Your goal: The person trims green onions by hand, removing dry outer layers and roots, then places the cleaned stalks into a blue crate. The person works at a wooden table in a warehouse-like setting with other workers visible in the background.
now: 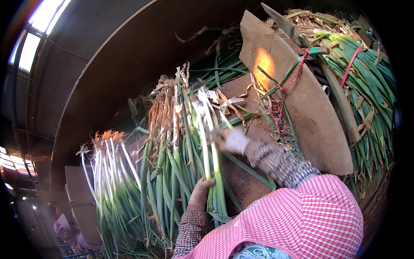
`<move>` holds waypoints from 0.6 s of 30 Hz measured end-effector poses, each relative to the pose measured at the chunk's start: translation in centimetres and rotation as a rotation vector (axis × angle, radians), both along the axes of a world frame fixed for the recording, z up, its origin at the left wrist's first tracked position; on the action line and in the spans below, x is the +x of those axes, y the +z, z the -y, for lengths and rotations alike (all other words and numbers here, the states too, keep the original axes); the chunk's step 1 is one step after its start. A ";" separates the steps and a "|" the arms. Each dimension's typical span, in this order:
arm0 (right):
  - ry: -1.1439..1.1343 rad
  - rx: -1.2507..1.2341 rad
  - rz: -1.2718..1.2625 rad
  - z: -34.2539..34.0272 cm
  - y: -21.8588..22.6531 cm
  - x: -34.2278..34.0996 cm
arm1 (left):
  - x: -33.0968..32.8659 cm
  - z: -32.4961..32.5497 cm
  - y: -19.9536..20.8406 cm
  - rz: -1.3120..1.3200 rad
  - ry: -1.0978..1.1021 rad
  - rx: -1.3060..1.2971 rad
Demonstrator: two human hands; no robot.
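The green onion stalks stand upright at centre frame, white shafts above, green leaves trailing down. The left hand, in a dark worn glove, is closed around the green lower part of this small handful. The right hand, in a pale glove, is up at the white shafts; it is blurred, and I cannot tell whether its fingers are closed on a stalk or only touching.

In my judgement the step in hand is cleaning or sorting the handful: loose outer skin being worked off the upper stalks. The next move would call for a steady lower grip while the upper hand pulls along the shaft, not across it, since the stalks look crisp and liable to snap.

Just to the left stands a cleaned bunch, smooth white shafts with tufted roots. Between them is an untrimmed bunch with dry brown papery husk. Behind, a worn brown board, and tied bundles bound with red cord, upper right.
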State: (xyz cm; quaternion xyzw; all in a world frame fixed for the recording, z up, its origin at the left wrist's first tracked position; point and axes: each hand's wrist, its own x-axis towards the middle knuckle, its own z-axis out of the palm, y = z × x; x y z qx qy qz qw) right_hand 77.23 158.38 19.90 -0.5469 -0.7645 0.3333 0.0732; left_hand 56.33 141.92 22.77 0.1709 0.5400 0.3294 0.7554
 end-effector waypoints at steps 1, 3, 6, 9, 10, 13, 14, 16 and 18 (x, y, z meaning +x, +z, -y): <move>0.081 -0.078 -0.004 2.6 1.6 0.4 | -0.2 0.0 -0.4 -0.003 -0.012 -0.002; 0.004 0.019 -0.018 3.4 1.4 0.9 | 0.1 -0.5 -0.6 0.007 -0.040 -0.004; -0.218 -0.055 -0.029 -0.3 -0.4 0.9 | 1.9 -1.4 1.2 -0.006 -0.019 -0.015; -0.166 -0.025 -0.007 1.9 1.9 2.1 | 1.6 -2.9 -0.2 -0.031 -0.029 0.057; -0.102 0.058 0.024 3.4 1.1 2.9 | 1.0 -4.2 -0.9 -0.092 -0.150 0.049; -0.281 0.501 0.109 4.1 -2.3 3.9 | 3.4 -5.0 4.8 -0.066 -0.093 0.037; -0.346 0.515 -0.026 3.3 -0.9 3.6 | 2.3 -4.9 5.2 -0.077 -0.146 0.049; -0.331 -0.614 -0.941 0.4 0.6 2.2 | 2.4 -4.0 5.6 -0.052 -0.241 0.017; -0.438 -1.045 -1.404 -3.9 -2.8 -1.7 | 1.3 -2.6 3.4 0.013 -0.381 0.067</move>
